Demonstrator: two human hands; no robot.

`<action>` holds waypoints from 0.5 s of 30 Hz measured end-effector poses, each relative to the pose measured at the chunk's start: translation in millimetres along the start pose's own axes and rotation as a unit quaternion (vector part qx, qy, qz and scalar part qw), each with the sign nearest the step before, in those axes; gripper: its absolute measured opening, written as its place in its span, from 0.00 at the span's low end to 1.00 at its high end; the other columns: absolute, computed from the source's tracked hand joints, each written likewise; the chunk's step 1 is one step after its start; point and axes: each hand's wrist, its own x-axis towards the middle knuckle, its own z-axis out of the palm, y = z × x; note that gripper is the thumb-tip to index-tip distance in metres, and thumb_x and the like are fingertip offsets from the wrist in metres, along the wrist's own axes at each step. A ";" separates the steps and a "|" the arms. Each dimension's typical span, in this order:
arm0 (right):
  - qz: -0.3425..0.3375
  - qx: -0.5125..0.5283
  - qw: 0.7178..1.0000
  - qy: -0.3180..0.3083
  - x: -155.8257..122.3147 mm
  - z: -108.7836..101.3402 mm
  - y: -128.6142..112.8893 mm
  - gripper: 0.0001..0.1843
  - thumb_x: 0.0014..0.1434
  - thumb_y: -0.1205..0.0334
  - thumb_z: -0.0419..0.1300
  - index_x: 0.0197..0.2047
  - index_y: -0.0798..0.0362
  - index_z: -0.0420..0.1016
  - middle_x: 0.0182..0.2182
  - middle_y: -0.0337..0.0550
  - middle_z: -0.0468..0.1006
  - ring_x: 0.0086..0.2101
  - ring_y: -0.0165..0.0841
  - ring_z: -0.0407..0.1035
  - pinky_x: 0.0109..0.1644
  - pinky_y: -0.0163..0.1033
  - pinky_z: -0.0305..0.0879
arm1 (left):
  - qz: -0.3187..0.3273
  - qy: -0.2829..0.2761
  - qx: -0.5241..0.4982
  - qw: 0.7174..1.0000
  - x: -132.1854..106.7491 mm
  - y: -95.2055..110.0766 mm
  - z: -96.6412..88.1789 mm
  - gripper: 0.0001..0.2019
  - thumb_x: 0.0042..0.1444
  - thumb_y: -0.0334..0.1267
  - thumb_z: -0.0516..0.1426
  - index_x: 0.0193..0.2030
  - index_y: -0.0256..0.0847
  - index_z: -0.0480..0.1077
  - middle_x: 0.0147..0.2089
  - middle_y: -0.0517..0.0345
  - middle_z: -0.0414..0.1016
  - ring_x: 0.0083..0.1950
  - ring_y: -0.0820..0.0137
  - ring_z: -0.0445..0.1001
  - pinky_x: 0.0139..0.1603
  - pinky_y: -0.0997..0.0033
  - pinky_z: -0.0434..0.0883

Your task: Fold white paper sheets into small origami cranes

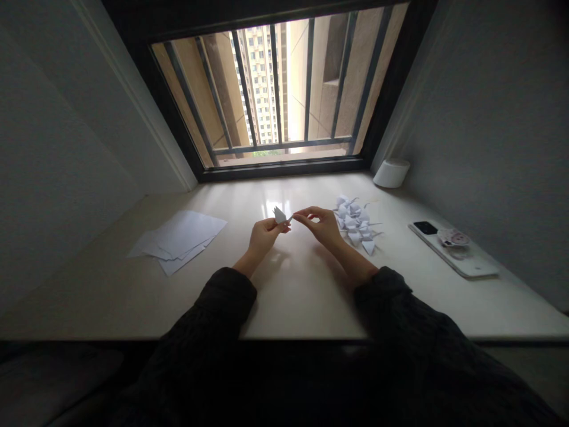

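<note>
A small folded white paper piece [280, 215] is held just above the pale window ledge [293, 284], near its middle. My left hand [263, 235] pinches the piece from below and the left. My right hand [320, 226] pinches its thin right-hand tip with thumb and forefinger, the other fingers curled. Both forearms, in dark sleeves, reach in from the bottom of the view. A heap of several folded white paper figures [356, 224] lies on the ledge right beside my right hand.
A loose stack of white sheets [180, 239] lies on the left of the ledge. A white phone [453, 248] with a round sticker lies at the right. A small white cylinder [391, 172] stands in the far right corner under the barred window [275, 89].
</note>
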 end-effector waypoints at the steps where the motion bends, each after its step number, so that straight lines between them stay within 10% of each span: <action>1: 0.004 0.001 1.000 0.008 -0.9 0.9 -0.3 0.11 0.51 0.51 0.64 0.32 0.49 0.81 0.31 0.42 0.82 0.33 0.35 0.74 0.37 0.40 0.66 | 0.001 -0.001 0.000 1.000 0.4 -1.0 0.3 0.16 0.46 0.48 0.62 0.34 0.35 0.77 0.33 0.49 0.80 0.36 0.63 0.78 0.39 0.66 0.70; 15: 0.110 0.108 0.988 -0.002 -1.8 2.1 -3.3 0.16 0.47 0.47 0.65 0.31 0.51 0.82 0.27 0.43 0.81 0.32 0.35 0.74 0.37 0.39 0.65 | -0.008 -0.003 0.003 1.000 -1.9 2.9 1.7 0.15 0.48 0.47 0.62 0.33 0.35 0.77 0.33 0.48 0.80 0.36 0.64 0.77 0.39 0.66 0.69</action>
